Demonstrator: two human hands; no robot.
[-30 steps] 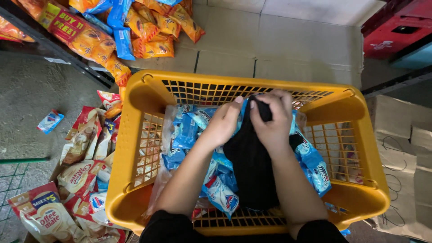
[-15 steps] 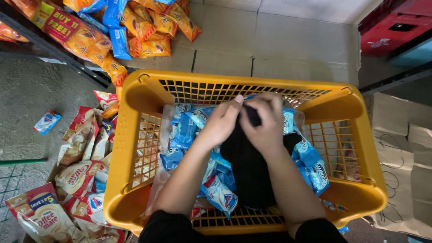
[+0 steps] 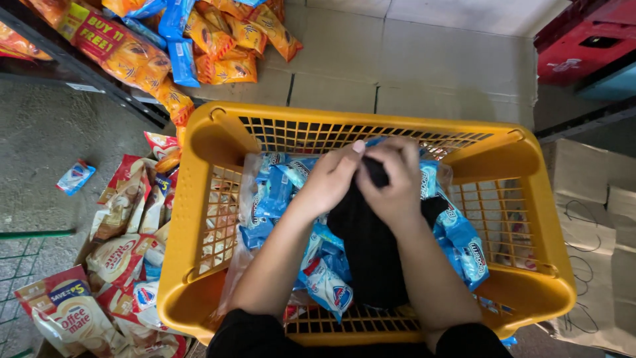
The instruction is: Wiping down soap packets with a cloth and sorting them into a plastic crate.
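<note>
While blue-and-white snack packets fill the yellow basket, orange and blue pouches lie heaped at far left, and red-and-white sachets spill along the near left. A black cloth covers the packets in the basket's middle, its near end hidden by the forearms. Left hand and right hand meet at its far end, fingers closed, pinching the fabric.

Packets crowding basket (top open)
</note>
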